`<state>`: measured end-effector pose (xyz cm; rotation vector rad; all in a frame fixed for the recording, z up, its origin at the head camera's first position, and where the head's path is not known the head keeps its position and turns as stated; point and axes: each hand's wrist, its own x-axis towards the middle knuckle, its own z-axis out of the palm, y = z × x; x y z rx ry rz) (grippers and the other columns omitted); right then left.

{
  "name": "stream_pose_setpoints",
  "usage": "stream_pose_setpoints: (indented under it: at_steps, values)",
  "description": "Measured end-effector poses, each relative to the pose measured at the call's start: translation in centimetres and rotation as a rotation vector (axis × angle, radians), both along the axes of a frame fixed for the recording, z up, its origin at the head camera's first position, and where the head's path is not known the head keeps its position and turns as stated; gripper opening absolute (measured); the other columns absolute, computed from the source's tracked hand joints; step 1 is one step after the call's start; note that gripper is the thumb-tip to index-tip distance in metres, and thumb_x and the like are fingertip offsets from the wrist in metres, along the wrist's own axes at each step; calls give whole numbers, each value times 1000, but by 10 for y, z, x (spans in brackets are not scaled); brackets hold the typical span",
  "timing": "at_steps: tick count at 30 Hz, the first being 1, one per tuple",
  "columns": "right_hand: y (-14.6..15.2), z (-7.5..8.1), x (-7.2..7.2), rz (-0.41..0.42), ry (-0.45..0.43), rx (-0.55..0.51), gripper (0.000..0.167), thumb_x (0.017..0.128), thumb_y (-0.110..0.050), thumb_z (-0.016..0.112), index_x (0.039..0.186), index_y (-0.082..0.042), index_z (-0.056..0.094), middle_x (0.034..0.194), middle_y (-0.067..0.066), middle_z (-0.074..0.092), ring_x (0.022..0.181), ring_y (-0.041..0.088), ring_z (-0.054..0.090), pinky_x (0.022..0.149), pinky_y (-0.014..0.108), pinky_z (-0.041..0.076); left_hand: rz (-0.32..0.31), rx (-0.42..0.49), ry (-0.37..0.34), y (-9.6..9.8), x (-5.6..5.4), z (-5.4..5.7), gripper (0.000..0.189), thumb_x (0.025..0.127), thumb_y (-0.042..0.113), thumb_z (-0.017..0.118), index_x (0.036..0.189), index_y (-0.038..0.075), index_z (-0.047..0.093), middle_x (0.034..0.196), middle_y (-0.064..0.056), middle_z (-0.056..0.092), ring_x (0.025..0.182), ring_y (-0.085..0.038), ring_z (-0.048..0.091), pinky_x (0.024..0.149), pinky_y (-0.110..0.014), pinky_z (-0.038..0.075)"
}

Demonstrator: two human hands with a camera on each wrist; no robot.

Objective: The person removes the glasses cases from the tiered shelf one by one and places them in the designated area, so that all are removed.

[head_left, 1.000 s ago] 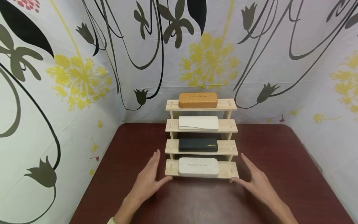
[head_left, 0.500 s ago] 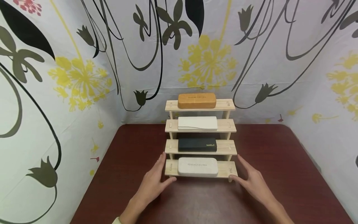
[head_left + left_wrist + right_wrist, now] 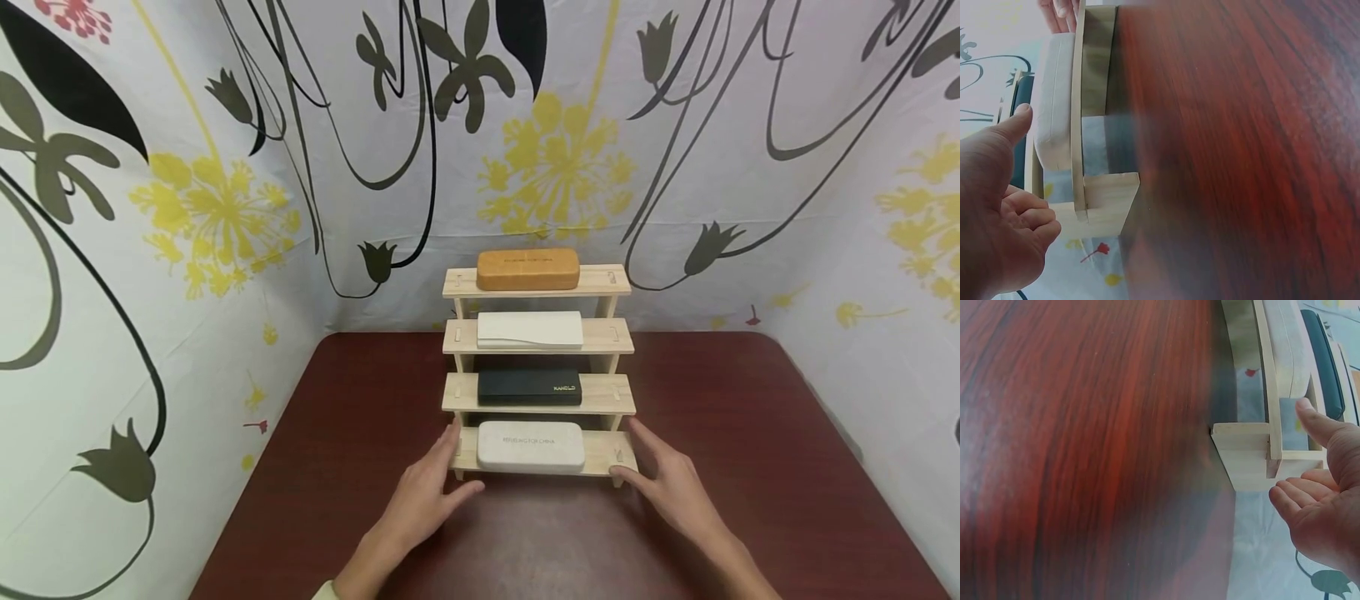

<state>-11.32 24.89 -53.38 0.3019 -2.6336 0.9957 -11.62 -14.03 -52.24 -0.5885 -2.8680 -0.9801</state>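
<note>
A pale wooden four-step rack stands on the table, one glasses case per step. From the bottom up these are a white case, a black case, a flat cream case and a tan case. My left hand is at the left end of the lowest step, thumb spread in front. At the right end is my right hand, its thumb by the front corner. Neither hand grips anything; whether they touch the rack I cannot tell. Both wrist views show the lowest step's support beside the fingers.
The dark red-brown table extends on both sides of the rack and in front of it. A white cloth with printed flowers hangs behind and along both sides.
Both hands have moved inward to the ends of the lowest step, the left slightly further right and down. The rack and cases have kept their places; the head view shifted slightly.
</note>
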Motion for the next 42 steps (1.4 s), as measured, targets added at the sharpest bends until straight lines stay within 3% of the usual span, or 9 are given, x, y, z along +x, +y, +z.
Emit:
stream_pose_setpoints:
  at_steps: [5,12,27,42]
  values:
    - [-3,-1,-1,-2,11,1,81,82,-20,94,149,5,56,141,27,64,126,49,62,96,65,53,-11,27,32,4,-3,-4,96,95,39,82,168,7,29,167,-17,38,147,-33,47,111,-56,49]
    - [-5,-2,-3,-6,20,-1,79,81,-15,94,148,6,58,137,26,67,125,49,63,96,65,53,-10,48,74,9,-6,-8,91,95,37,83,166,4,35,165,-13,43,143,-31,53,109,-52,52]
    - [-5,-6,-5,-6,-3,15,76,80,-15,95,143,8,61,136,29,66,122,49,65,94,64,55,-3,45,52,21,-13,-14,87,96,33,83,165,5,38,159,-15,52,138,-29,58,108,-49,53]
    - [-4,-9,-5,32,-17,11,84,75,-20,98,144,8,60,140,29,63,126,49,63,97,64,53,17,47,45,32,-17,-14,85,95,31,84,164,8,40,156,-12,56,137,-26,59,106,-48,54]
